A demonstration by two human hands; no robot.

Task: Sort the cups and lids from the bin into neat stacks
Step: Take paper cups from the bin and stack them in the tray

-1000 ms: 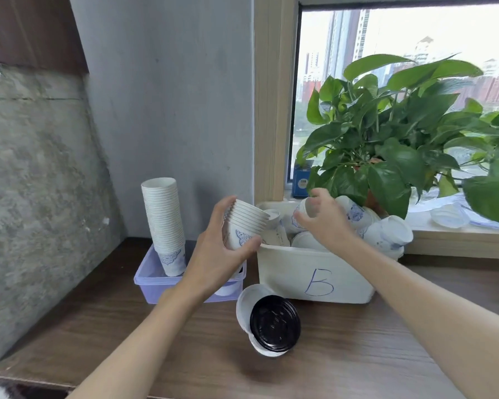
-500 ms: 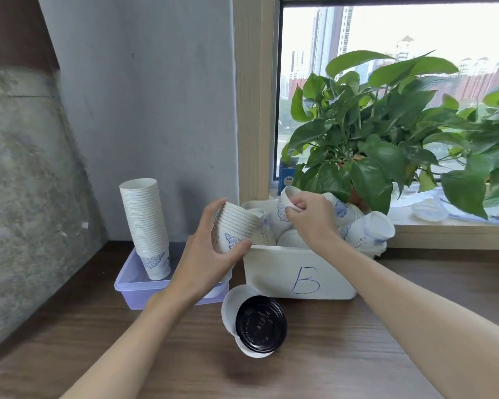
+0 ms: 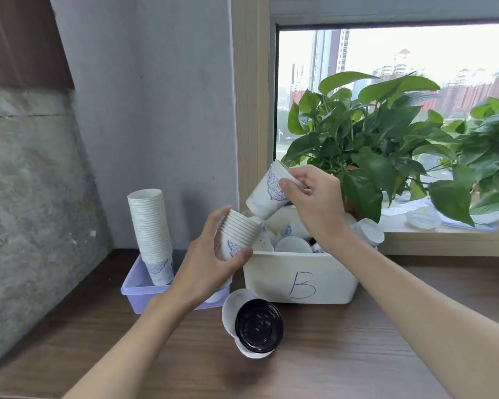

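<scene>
Matt paper cups (image 3: pixel 267 191), glossy black plastic lid (image 3: pixel 259 326), wood-grain tabletop (image 3: pixel 343 355)

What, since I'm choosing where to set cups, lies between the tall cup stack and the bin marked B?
Head view: the left hand, gripping a short nested cup stack, over the purple tray.

One wide-angle head view looks forward and down from just above the counter (image 3: pixel 343 358), close in. Both forearms rise from the bottom edge, so the left hand (image 3: pixel 211 272) and right hand (image 3: pixel 317 203) sit mid-frame. Past the hands, a wall (image 3: pixel 156 110) and window (image 3: pixel 386 53) fill the top.
</scene>
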